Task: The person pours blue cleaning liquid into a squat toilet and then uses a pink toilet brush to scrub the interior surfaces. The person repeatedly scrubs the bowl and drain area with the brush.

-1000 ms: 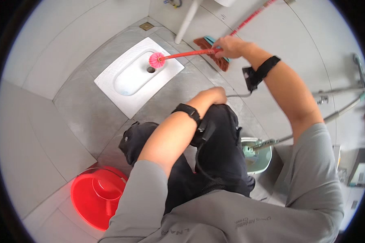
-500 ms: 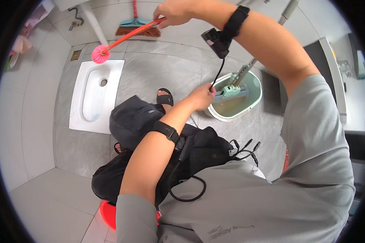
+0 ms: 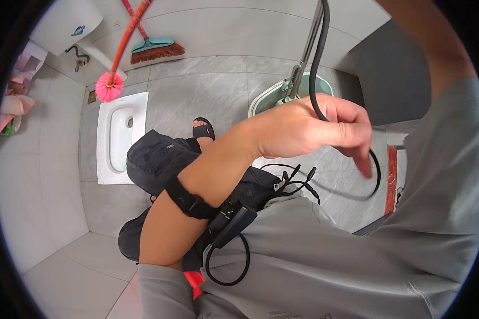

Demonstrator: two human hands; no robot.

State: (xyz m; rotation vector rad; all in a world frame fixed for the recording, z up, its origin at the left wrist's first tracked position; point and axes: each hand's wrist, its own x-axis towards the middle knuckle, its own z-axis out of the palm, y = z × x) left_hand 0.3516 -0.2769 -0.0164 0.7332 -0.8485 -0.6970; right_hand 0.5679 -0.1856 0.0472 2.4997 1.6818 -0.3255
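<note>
My left hand is raised in the middle of the view, its fingers curled around a black cable that hangs from above and loops below the hand. A black strap with a small device sits on that wrist. My right arm rises out of the frame at the upper right, so the right hand is hidden. A pink toilet brush on a red handle rests at the far end of the white squat toilet; its upper end leaves the picture.
A mint-green bucket with a mop handle stands beyond my hand. A teal broom leans at the wall, a white cistern hangs at the top left, and pink bags lie left. A red bucket shows below.
My left hand has come up from near the green bucket and closed on the black cable. The brush head has moved off the toilet bowl to its far end. My right hand has left the frame.
</note>
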